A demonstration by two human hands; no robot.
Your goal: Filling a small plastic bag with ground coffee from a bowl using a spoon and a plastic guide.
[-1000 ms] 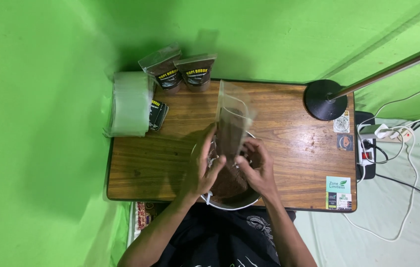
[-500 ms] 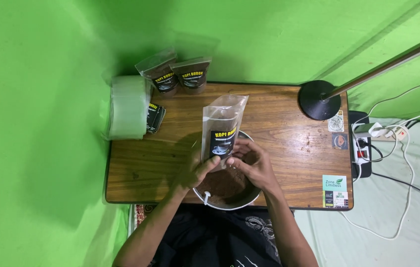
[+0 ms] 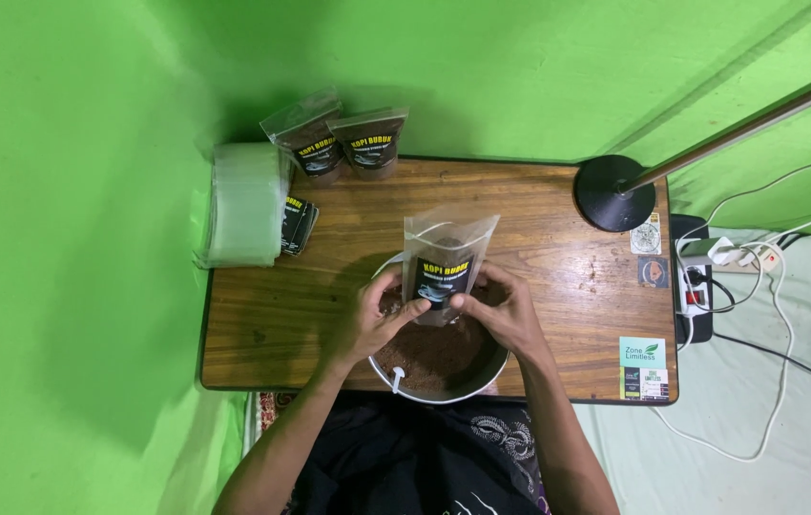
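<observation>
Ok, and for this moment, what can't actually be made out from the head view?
- Fill level of the clear pouch: its black label covers the front.
- Near side of the metal bowl: the left hand and right hand overlap the rim and the brown powder.
- White handle in the powder: its working end is buried.
- Lamp pole: cut off by the right edge.
- Stickers on the table: too small.

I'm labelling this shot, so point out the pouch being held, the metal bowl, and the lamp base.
Pouch (image 3: 444, 272), head view, on its black label.
Metal bowl (image 3: 485, 380), head view, on its right rim.
Lamp base (image 3: 613, 194), head view, middle of the black disc.
</observation>
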